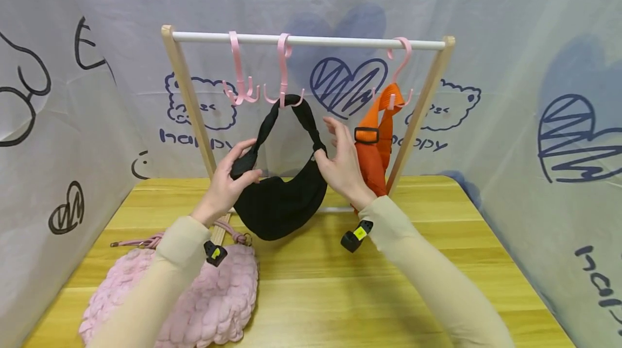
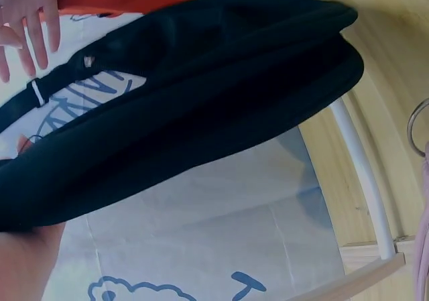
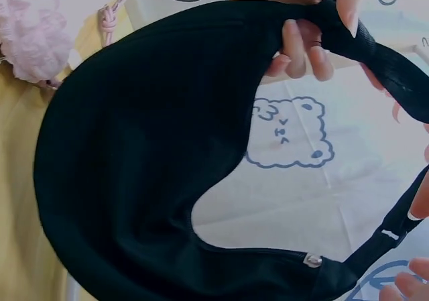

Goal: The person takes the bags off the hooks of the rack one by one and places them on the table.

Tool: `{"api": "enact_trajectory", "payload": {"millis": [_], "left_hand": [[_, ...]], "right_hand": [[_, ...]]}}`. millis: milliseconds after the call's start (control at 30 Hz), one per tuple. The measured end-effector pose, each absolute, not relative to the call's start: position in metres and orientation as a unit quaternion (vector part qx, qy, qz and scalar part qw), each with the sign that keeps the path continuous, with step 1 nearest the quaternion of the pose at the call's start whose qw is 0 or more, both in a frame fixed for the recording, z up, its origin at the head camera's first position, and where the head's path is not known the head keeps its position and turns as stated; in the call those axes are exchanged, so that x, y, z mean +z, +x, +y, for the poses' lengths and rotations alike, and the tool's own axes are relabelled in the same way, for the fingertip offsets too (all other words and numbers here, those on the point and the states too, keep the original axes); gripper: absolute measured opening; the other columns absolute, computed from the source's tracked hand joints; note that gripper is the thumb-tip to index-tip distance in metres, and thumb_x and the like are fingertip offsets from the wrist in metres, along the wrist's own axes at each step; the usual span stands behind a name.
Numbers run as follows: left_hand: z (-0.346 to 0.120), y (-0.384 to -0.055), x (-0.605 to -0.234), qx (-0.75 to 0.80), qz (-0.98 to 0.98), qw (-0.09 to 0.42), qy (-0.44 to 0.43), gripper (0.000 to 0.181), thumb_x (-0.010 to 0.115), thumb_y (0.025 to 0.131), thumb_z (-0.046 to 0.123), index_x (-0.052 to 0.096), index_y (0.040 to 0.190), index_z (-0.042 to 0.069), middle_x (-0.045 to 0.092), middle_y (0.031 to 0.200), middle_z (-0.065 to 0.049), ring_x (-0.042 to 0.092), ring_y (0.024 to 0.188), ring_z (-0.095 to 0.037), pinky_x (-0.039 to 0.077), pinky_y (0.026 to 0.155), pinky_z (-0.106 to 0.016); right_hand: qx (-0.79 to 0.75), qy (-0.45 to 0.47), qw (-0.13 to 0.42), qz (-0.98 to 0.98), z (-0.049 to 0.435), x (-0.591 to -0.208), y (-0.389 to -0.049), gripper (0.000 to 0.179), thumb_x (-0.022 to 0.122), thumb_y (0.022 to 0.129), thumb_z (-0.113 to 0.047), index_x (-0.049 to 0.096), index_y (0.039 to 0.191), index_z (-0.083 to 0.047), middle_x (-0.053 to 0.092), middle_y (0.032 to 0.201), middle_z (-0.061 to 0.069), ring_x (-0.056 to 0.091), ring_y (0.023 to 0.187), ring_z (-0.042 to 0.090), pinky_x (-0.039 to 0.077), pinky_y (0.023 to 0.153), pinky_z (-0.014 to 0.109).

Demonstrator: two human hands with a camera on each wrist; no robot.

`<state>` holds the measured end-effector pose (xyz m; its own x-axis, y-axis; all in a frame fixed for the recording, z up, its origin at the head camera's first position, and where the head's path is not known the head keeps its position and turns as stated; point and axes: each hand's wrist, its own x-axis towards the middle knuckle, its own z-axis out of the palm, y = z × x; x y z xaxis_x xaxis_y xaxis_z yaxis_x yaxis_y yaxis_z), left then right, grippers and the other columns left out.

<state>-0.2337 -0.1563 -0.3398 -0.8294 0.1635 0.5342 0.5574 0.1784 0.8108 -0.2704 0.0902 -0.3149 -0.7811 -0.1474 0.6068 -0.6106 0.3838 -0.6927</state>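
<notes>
Just ahead, the person's left hand (image 1: 225, 181) is gripping a crescent-shaped black fabric shoulder bag (image 1: 282, 207) at its left end, the thumb bending round the near side. The right hand (image 1: 342, 162) is holding its fingers loosely extended beside the right end of the bag's strap (image 1: 305, 116), closing on nothing; I cannot tell whether the thumb is touching it. The bag is hanging above the tabletop (image 1: 311, 294), with the top of its strap sitting at the prongs of the middle pink plastic hook (image 1: 283, 67).

That hook is hanging on the white rail (image 1: 330, 41) of a wood-legged rack, which is standing toward the far side. Left of it, a second pink hook (image 1: 236, 65) is hanging. To the right, an orange fabric bag with a black buckle (image 1: 374, 162) is hanging from a third pink hook (image 1: 404, 56), just beside the right hand. A chunky knitted pink bag (image 1: 223, 288) is lying at the near left, partly behind the left sleeve (image 1: 150, 288).
</notes>
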Motion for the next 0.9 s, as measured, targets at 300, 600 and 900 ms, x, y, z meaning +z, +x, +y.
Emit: {"api": "enact_trajectory", "payload": {"millis": [300,600,900], "left_hand": [[-0.163,-0.237,-0.329,-0.608,-0.750,0.129,-0.226,0.041,0.052,0.099,0.009,0.054,0.138,-0.003,0.046,0.070,0.006,0.048,0.060,-0.013,0.055,0.075,-0.020],[-0.165,-0.241,-0.328,-0.602,-0.752,0.121,-0.239,0.034,0.050,0.102,0.008,0.057,0.130,-0.008,0.046,0.068,0.001,0.052,0.064,-0.012,0.058,0.078,-0.021],[-0.165,-0.241,-0.322,-0.506,-0.811,0.142,-0.255,0.034,0.048,0.102,0.011,0.062,0.131,-0.001,0.065,0.100,-0.021,0.058,0.086,-0.008,0.048,0.083,-0.016]], "right_hand": [[0.524,0.242,0.186,-0.795,0.084,-0.290,-0.282,0.060,0.052,0.095,-0.005,0.036,0.152,-0.009,0.041,0.154,0.015,0.042,0.144,0.031,0.037,0.120,0.045],[0.569,0.248,0.092,-0.779,0.080,-0.277,-0.296,0.056,0.052,0.102,-0.013,0.033,0.154,-0.010,0.055,0.144,0.021,0.051,0.136,0.032,0.038,0.119,0.045],[0.575,0.264,0.064,-0.772,0.080,-0.277,-0.297,0.050,0.051,0.103,-0.013,0.037,0.151,-0.008,0.062,0.134,0.025,0.060,0.126,0.037,0.044,0.113,0.051]]}}
